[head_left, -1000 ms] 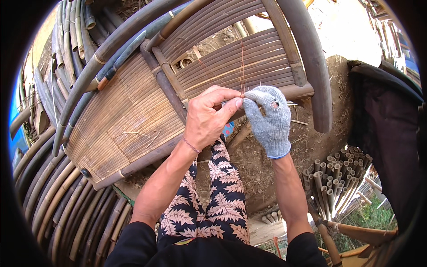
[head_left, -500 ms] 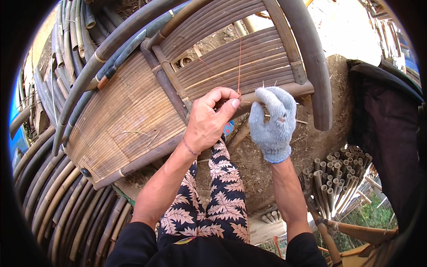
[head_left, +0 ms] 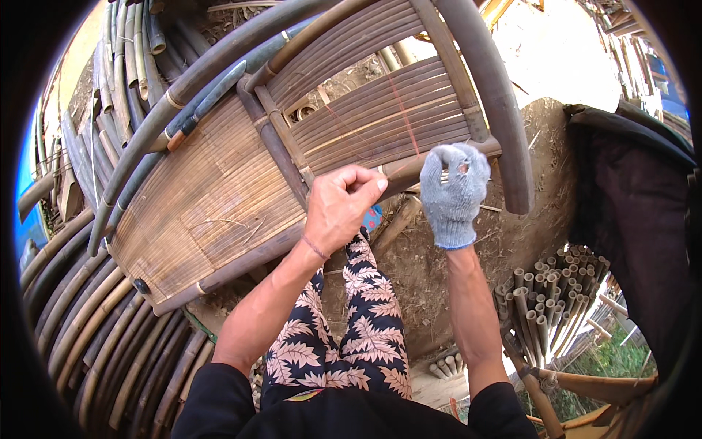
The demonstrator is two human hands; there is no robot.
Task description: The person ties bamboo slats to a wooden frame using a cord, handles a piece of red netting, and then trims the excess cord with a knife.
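Observation:
A bamboo chair or lounger lies before me, with a woven seat [head_left: 197, 183] and a slatted part [head_left: 365, 124]. Thin orange string [head_left: 406, 121] stretches over the slats and comes down to the front bamboo rail [head_left: 404, 170]. My bare left hand [head_left: 340, 201] is closed in a pinch beside that rail, on the string's end as far as I can see. Gloved in grey knit with a small hole, my right hand [head_left: 455, 194] is closed too, its fingers curled round the string near the rail's right end. The stretch between my hands is faint.
A blue-grey curved pole with a knife-like tip [head_left: 183, 132] runs along the chair's left. Bent bamboo poles [head_left: 131, 358] are stacked at lower left. Cut bamboo tubes [head_left: 545, 300] stand at right, below a dark cloth [head_left: 621, 205]. Thick curved armrest [head_left: 493, 102] borders the slats.
My right hand has curled its fingers and drawn slightly away from the left. The left hand has dropped a little. The string has shifted from upright to a slant toward the right hand.

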